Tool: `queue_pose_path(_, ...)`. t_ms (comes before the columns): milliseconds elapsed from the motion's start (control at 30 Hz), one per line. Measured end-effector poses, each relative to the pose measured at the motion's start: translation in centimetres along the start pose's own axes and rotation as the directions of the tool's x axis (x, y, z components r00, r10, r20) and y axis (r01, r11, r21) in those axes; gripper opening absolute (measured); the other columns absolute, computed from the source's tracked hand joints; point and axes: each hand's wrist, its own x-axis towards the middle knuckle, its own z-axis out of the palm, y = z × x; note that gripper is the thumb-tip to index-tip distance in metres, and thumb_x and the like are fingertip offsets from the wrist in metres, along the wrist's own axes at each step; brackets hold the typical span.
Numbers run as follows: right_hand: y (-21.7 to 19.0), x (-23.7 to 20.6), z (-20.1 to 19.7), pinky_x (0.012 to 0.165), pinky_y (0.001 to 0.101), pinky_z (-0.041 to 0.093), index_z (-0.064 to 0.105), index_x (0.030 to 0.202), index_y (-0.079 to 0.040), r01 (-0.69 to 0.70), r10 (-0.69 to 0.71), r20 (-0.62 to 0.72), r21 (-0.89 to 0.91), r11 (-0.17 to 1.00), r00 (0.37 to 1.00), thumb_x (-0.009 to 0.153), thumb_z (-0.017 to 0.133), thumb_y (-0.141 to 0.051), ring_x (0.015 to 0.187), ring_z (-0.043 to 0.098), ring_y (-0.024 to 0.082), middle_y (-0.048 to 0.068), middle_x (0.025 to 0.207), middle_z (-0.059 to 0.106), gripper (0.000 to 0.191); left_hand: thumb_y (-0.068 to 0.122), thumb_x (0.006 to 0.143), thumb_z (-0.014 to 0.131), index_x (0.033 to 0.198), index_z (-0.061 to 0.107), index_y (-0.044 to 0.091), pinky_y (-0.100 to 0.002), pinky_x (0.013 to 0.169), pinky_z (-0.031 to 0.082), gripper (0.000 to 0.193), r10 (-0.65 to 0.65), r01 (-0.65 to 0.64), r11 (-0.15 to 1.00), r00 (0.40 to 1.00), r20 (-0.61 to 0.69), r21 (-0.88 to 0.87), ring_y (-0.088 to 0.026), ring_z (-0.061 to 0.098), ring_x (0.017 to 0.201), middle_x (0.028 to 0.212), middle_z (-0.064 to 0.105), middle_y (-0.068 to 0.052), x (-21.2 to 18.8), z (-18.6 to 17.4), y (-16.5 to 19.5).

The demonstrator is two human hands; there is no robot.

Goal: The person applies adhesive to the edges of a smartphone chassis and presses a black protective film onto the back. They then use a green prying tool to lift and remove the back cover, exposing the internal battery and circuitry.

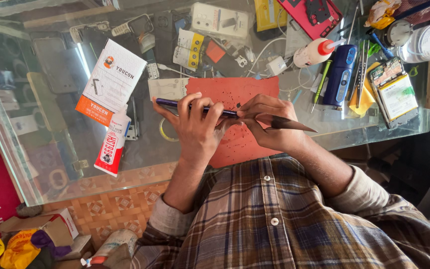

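Purple phone [195, 106], red mat [235, 92], brown-and-blue plaid shirt [284, 219], orange-and-white box [111, 79].

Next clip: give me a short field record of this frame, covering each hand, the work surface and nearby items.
left hand: grips a dark phone edge-on above the mat
right hand: holds a dark pointed tool, fingertips at the phone's end
surface: glass table with a red mat
nearby: white glue bottle with red label, white and orange box, blue device, opened phone
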Motion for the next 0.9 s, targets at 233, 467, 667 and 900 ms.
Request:
queue_pose_path(233, -0.5, 0.1, -0.7, 0.086, 0.0383, 0.059, 0.072, 0.107, -0.001, 0.168, -0.163, 0.053, -0.088, 0.982, 0.985, 0.075, 0.079, -0.010, 0.102, 0.073, 0.028, 0.010, 0.107, 0.071, 0.033, 0.024, 0.074, 0.089, 0.104, 0.062, 0.024, -0.087, 0.115, 0.002, 0.040, 0.032, -0.031, 0.999, 0.999, -0.024, 0.030, -0.023, 0.058, 0.120, 0.102, 0.057, 0.005, -0.1, 0.1, -0.4)
queue_pose_path(467, 1.4, -0.7, 1.1, 0.063, 0.0277, 0.056, 0.071, 0.095, -0.004, 0.065, -0.066, -0.078, -0.018, 0.998, 0.995, 0.081, 0.081, 0.005, 0.083, 0.074, 0.019, 0.008, 0.099, 0.073, 0.019, 0.031, 0.072, 0.091, 0.106, 0.064, 0.025, -0.086, 0.114, 0.002, 0.044, 0.018, -0.018, 0.999, 1.000, 0.016, 0.046, -0.023, 0.057, 0.122, 0.104, 0.058, 0.006, -0.2, 0.3, -0.5)
queue_pose_path(667, 1.9, -1.1, 1.5, 0.066, 0.0275, 0.058, 0.069, 0.095, -0.004, -0.003, 0.013, -0.086, 0.119, 0.993, 0.996, 0.085, 0.076, 0.008, 0.084, 0.076, 0.018, 0.008, 0.100, 0.074, 0.017, 0.042, 0.076, 0.090, 0.104, 0.063, 0.023, -0.088, 0.110, 0.000, 0.044, 0.029, -0.029, 0.999, 1.000, 0.000, 0.025, -0.024, 0.057, 0.121, 0.104, 0.056, 0.004, -0.1, 0.4, -0.7)
queue_pose_path(900, 1.0, -1.0, 0.5, 0.080, 0.0355, 0.060, 0.071, 0.105, -0.001, 0.133, -0.136, -0.046, -0.074, 0.988, 0.990, 0.074, 0.083, -0.001, 0.095, 0.074, 0.028, 0.012, 0.101, 0.071, 0.034, 0.034, 0.078, 0.088, 0.105, 0.065, 0.026, -0.086, 0.116, 0.003, 0.037, 0.023, -0.023, 0.999, 1.000, -0.002, 0.041, -0.021, 0.059, 0.123, 0.102, 0.058, 0.008, -0.2, 0.3, -0.9)
